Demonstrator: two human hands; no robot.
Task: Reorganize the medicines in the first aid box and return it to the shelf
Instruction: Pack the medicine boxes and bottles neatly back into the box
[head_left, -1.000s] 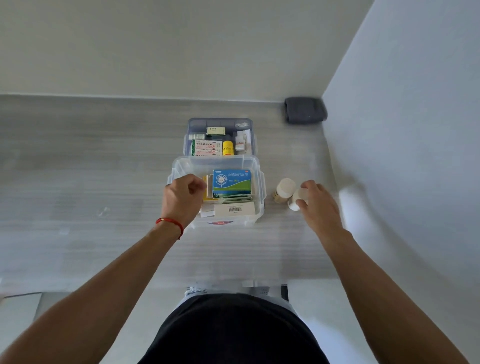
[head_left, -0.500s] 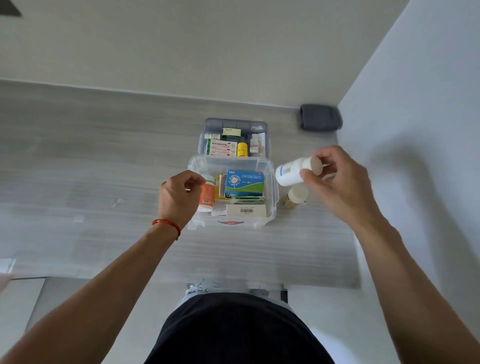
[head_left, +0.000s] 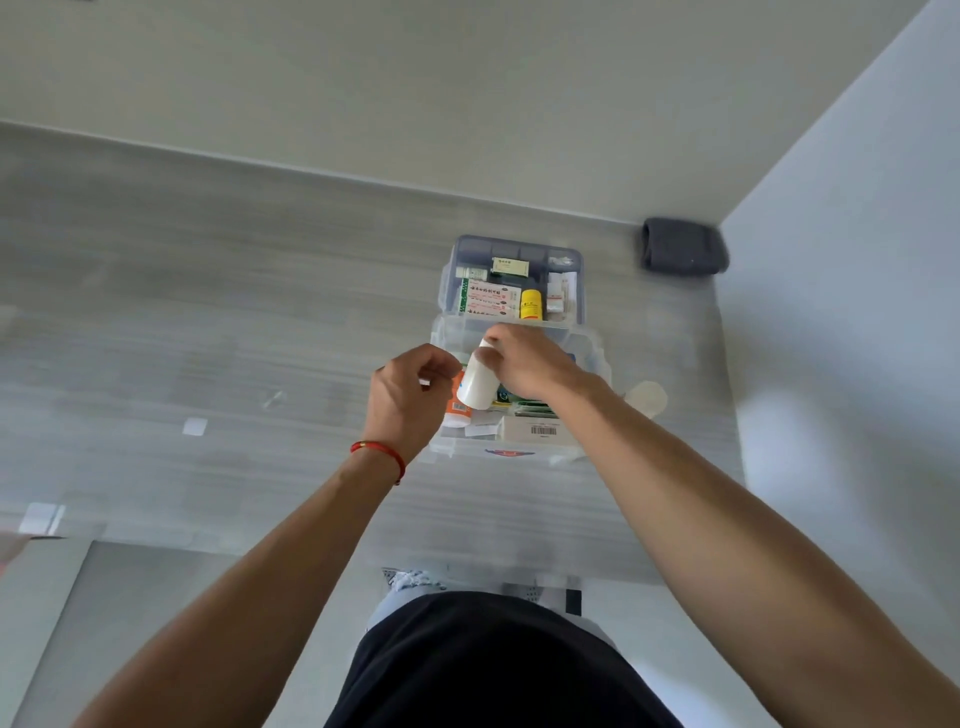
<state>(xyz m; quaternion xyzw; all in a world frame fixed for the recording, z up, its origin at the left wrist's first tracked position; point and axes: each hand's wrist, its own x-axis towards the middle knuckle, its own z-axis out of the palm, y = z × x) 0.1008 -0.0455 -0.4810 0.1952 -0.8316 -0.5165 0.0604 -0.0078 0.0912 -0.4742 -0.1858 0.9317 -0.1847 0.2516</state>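
The left hand (head_left: 408, 400), with a red cord bracelet (head_left: 382, 453) at its wrist, curls its fingers around an orange-and-white medicine bottle (head_left: 457, 408) at the left side of the clear plastic first aid box (head_left: 597, 345), and most of that bottle is hidden behind the hand. The right hand (head_left: 524, 364) grips a white plastic pill bottle (head_left: 478, 387) by its upper end, holding it tilted over the box just beside the left hand; whether the bottle touches anything inside cannot be told. The right forearm crosses the box and covers much of its contents, leaving only a white carton with a barcode (head_left: 535, 428) at the near edge and a sliver of green-edged packets (head_left: 524, 408). To the right of the box, a pale round-capped bottle (head_left: 649, 397) on the grey wood-grain tabletop (head_left: 208, 312) is blurred and partly cut off by the arm. Behind the box lies its blue-grey compartment tray (head_left: 511, 247), holding a red-and-white carton (head_left: 488, 299), a small yellow bottle (head_left: 531, 304) and smaller packets too small to read. Farther back, a dark grey folded cloth (head_left: 683, 247) sits in the corner against the wall.
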